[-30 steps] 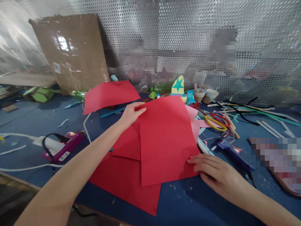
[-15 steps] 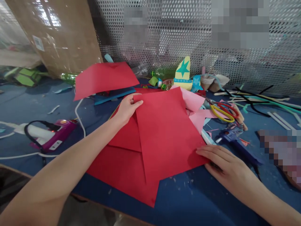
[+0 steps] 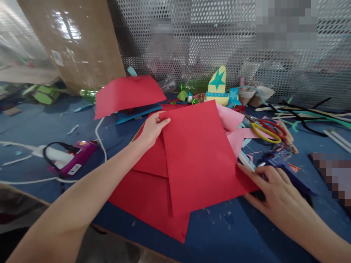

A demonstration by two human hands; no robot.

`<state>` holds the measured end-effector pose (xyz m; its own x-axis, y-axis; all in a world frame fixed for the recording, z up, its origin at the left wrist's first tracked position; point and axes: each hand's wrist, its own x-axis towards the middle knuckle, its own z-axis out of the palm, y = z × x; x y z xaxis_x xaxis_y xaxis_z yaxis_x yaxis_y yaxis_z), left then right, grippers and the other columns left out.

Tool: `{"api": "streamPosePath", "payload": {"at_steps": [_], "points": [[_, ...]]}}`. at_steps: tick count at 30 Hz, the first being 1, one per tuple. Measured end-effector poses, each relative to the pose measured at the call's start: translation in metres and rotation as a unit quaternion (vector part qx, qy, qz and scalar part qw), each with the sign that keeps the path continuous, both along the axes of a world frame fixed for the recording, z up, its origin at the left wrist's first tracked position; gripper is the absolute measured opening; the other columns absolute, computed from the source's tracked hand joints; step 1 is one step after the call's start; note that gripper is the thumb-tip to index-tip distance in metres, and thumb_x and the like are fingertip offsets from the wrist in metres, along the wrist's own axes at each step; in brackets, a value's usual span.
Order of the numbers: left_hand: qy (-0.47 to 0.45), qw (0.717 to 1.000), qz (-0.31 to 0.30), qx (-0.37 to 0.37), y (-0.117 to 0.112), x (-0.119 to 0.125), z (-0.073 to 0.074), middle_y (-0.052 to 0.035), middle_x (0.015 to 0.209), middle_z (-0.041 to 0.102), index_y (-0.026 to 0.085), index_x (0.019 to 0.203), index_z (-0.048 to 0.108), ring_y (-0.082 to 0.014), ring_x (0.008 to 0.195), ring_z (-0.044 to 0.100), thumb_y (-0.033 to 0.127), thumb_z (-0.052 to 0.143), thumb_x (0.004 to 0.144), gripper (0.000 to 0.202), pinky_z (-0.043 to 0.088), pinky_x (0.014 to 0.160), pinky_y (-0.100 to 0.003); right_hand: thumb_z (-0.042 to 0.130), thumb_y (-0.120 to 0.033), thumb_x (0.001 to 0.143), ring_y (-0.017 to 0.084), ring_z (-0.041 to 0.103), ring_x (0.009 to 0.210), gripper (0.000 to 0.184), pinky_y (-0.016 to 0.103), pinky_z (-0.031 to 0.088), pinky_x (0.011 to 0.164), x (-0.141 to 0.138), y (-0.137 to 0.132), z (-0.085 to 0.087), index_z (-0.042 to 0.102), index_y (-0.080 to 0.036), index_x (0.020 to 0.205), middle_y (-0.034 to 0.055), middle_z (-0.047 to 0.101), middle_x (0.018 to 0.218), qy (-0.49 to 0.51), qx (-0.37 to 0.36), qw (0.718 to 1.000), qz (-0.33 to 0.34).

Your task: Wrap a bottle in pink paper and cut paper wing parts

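Note:
A red sheet of paper [image 3: 199, 157] lies at a slant over other red sheets [image 3: 153, 190] on the blue table. My left hand [image 3: 153, 128] pinches its upper left corner between thumb and fingers. At the lower right corner, my right hand [image 3: 282, 197] grips the sheet's edge, index finger along the top and thumb below. Its other fingers curl close to a blue glue gun [image 3: 293, 173], which they partly hide. Beyond that hand are scissors [image 3: 265, 133] with yellow and red handles, and pink paper scraps [image 3: 231, 118].
At the left sits a purple power strip [image 3: 79, 157] with white cables. Another red sheet [image 3: 130, 93] is propped at the back, near a cardboard box [image 3: 76, 47]. A yellow paper hat with a star [image 3: 218, 87] stands by the perforated metal screen [image 3: 197, 47]. Pipe cleaners [image 3: 307, 115] lie far right.
My right hand has shifted slightly right along the sheet's corner, and its fingers have spread and bent near the glue gun. My left hand keeps its pinch. The whole view has shifted a little.

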<state>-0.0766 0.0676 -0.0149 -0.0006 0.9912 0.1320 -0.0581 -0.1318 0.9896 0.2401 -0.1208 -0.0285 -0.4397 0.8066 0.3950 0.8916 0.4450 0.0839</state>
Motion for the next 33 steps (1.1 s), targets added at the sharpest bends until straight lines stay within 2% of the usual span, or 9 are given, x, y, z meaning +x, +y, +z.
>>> {"api": "streamPosePath", "payload": {"at_steps": [2, 6, 9, 13, 18, 26, 28, 30, 33], "points": [[-0.006, 1.0, -0.002, -0.003, 0.0, 0.0, 0.001, -0.0046, 0.08, 0.073, 0.016, 0.088, 0.067, -0.0229, 0.077, 0.07, 0.027, 0.075, 0.061, 0.03, 0.055, 0.08, -0.039, 0.035, -0.046, 0.097, 0.028, 0.056, 0.08, 0.049, 0.043, 0.051, 0.073, -0.001, -0.001, 0.003, 0.058, -0.012, 0.125, 0.0119, 0.052, 0.09, -0.005, 0.0, 1.0, 0.001], [-0.006, 1.0, 0.013, -0.006, 0.002, 0.0, 0.001, -0.0031, 0.078, 0.073, 0.017, 0.087, 0.068, -0.0222, 0.075, 0.069, 0.027, 0.076, 0.059, 0.031, 0.055, 0.077, -0.038, 0.038, -0.042, 0.097, 0.027, 0.055, 0.082, 0.045, 0.042, 0.051, 0.074, -0.005, -0.003, 0.01, 0.055, -0.012, 0.126, 0.0116, 0.052, 0.092, 0.007, -0.003, 1.0, -0.006], [0.0, 1.0, 0.019, -0.003, 0.002, 0.0, 0.001, -0.0032, 0.079, 0.073, 0.017, 0.088, 0.068, -0.0225, 0.078, 0.069, 0.027, 0.076, 0.059, 0.032, 0.055, 0.079, -0.038, 0.039, -0.041, 0.098, 0.025, 0.055, 0.08, 0.036, 0.04, 0.051, 0.073, -0.008, -0.003, 0.012, 0.059, -0.015, 0.113, 0.0099, 0.052, 0.09, 0.022, -0.012, 1.0, 0.01], [0.007, 1.0, 0.012, 0.0, 0.001, -0.001, 0.002, -0.0043, 0.08, 0.073, 0.016, 0.09, 0.068, -0.0234, 0.079, 0.069, 0.027, 0.075, 0.061, 0.033, 0.055, 0.08, -0.041, 0.042, -0.038, 0.097, 0.026, 0.056, 0.084, 0.034, 0.041, 0.05, 0.076, -0.007, -0.003, 0.011, 0.057, -0.015, 0.117, 0.0104, 0.054, 0.091, 0.031, -0.007, 0.999, 0.01], [0.005, 1.0, 0.013, 0.007, 0.0, -0.001, 0.003, -0.0038, 0.081, 0.072, 0.017, 0.095, 0.068, -0.0228, 0.079, 0.069, 0.027, 0.076, 0.061, 0.036, 0.055, 0.081, -0.04, 0.046, -0.035, 0.095, 0.026, 0.058, 0.085, 0.026, 0.04, 0.051, 0.075, -0.007, -0.003, 0.01, 0.058, -0.018, 0.11, 0.0096, 0.055, 0.091, 0.055, -0.019, 0.998, 0.01], [0.022, 1.0, 0.019, 0.007, -0.001, -0.001, 0.003, -0.0041, 0.082, 0.072, 0.018, 0.09, 0.067, -0.0226, 0.08, 0.068, 0.029, 0.077, 0.061, 0.033, 0.054, 0.081, -0.038, 0.052, -0.023, 0.089, 0.025, 0.059, 0.087, 0.016, 0.04, 0.052, 0.074, -0.009, -0.003, 0.011, 0.057, -0.021, 0.104, 0.0095, 0.056, 0.095, 0.08, -0.035, 0.996, 0.025], [0.019, 1.0, 0.023, -0.003, -0.001, 0.0, 0.004, -0.0049, 0.083, 0.072, 0.017, 0.093, 0.067, -0.0227, 0.081, 0.068, 0.029, 0.076, 0.061, 0.034, 0.054, 0.082, -0.039, 0.055, -0.026, 0.089, 0.026, 0.06, 0.088, 0.01, 0.041, 0.051, 0.076, -0.009, -0.003, 0.012, 0.053, -0.022, 0.097, 0.0091, 0.058, 0.095, 0.094, -0.035, 0.995, 0.025], [0.014, 0.999, 0.028, -0.01, 0.0, 0.0, 0.004, -0.0053, 0.083, 0.072, 0.017, 0.093, 0.067, -0.0232, 0.082, 0.068, 0.028, 0.075, 0.062, 0.034, 0.053, 0.082, -0.039, 0.061, -0.036, 0.087, 0.027, 0.06, 0.089, 0.019, 0.042, 0.051, 0.077, -0.01, -0.005, 0.014, 0.049, -0.022, 0.092, 0.0094, 0.059, 0.094, 0.117, -0.027, 0.992, 0.025], [0.008, 0.999, 0.038, -0.008, 0.001, 0.0, 0.004, -0.0045, 0.082, 0.072, 0.017, 0.091, 0.067, -0.0234, 0.083, 0.068, 0.028, 0.075, 0.061, 0.033, 0.053, 0.083, -0.039, 0.058, -0.04, 0.091, 0.026, 0.061, 0.094, 0.026, 0.039, 0.052, 0.078, -0.014, -0.006, 0.021, 0.051, -0.019, 0.105, 0.0106, 0.063, 0.097, 0.146, -0.043, 0.987, 0.057]]}}
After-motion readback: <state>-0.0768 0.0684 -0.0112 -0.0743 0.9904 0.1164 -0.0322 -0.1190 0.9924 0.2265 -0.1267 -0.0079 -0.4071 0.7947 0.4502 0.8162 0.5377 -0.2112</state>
